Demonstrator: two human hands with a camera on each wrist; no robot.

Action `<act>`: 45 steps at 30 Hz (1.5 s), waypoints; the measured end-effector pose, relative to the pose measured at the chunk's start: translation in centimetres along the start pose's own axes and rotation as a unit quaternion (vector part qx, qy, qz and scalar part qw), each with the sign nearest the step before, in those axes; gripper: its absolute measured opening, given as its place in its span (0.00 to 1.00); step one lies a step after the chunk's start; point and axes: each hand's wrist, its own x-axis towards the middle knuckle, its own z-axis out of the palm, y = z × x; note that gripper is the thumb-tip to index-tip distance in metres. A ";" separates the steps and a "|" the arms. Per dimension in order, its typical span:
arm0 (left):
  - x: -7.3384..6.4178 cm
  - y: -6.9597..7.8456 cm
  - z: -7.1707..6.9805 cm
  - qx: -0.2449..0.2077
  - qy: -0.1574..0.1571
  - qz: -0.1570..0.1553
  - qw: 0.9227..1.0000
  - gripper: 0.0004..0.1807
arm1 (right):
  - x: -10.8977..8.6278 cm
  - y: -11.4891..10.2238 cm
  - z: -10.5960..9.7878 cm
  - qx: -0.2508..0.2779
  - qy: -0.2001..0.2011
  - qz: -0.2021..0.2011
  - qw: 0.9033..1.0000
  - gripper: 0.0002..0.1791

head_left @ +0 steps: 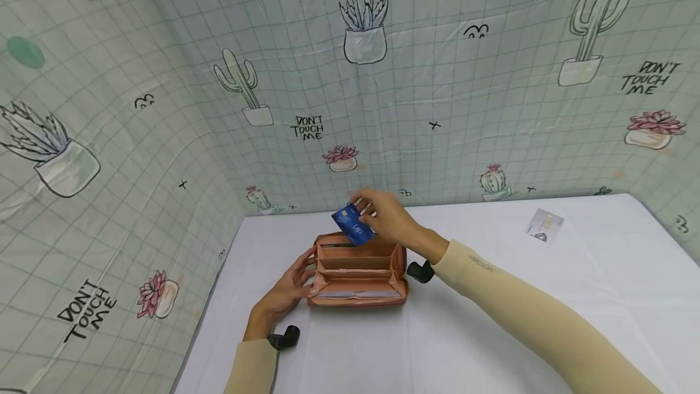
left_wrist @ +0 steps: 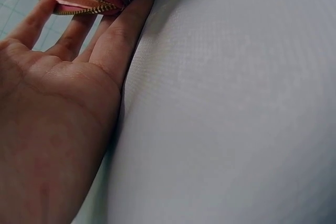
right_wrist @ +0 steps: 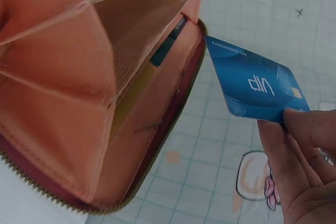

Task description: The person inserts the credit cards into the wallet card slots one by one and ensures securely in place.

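An orange zip-around wallet [head_left: 358, 303] stands unzipped on the table, its pleated compartments spread upward. My left hand [head_left: 287, 290] holds its left end, thumb at the front corner and fingers along the side. In the left wrist view, that thumb touches the opening beside the brass zipper [left_wrist: 84, 11]. My right hand [head_left: 391, 219] pinches a blue VIP card [head_left: 350, 224] between thumb and fingers, above the wallet's back edge. A dark green card edge [right_wrist: 169, 43] shows in a slot of the back panel. Pale flat edges [head_left: 333, 294] peek from the front pocket.
A light grey card [head_left: 545, 225] lies on the white table [head_left: 492, 333] at the back right. A grid-patterned cloth [head_left: 415, 96] with cactus drawings hangs behind and to the left. Each wrist carries a black camera mount [head_left: 285, 338].
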 end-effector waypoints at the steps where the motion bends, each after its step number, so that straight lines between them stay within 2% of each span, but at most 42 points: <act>1: 0.0 0.0 0.0 0.001 -0.001 0.001 1.000 0.58 | 0.2 0.0 0.2 -0.001 -0.004 -0.005 1.000 0.18; 8: 0.2 0.0 0.1 0.003 -0.006 0.010 1.000 0.58 | 1.3 -0.1 1.5 -0.041 -0.024 -0.026 0.999 0.18; 19: 0.2 0.0 0.2 -0.001 -0.003 0.003 1.000 0.59 | 2.1 0.3 2.8 -0.089 -0.068 -0.024 0.993 0.17; 31: 0.3 -0.1 0.2 -0.010 -0.005 0.002 1.000 0.60 | 2.2 1.5 3.6 -0.105 -0.084 -0.047 0.990 0.17; 39: 0.2 -0.2 0.0 -0.014 -0.004 0.004 1.000 0.59 | 2.7 1.0 4.2 -0.118 -0.127 -0.041 0.984 0.17; 45: 0.0 -0.3 -0.1 -0.011 -0.007 0.010 1.000 0.58 | 3.3 0.3 4.6 -0.132 -0.170 -0.040 0.976 0.17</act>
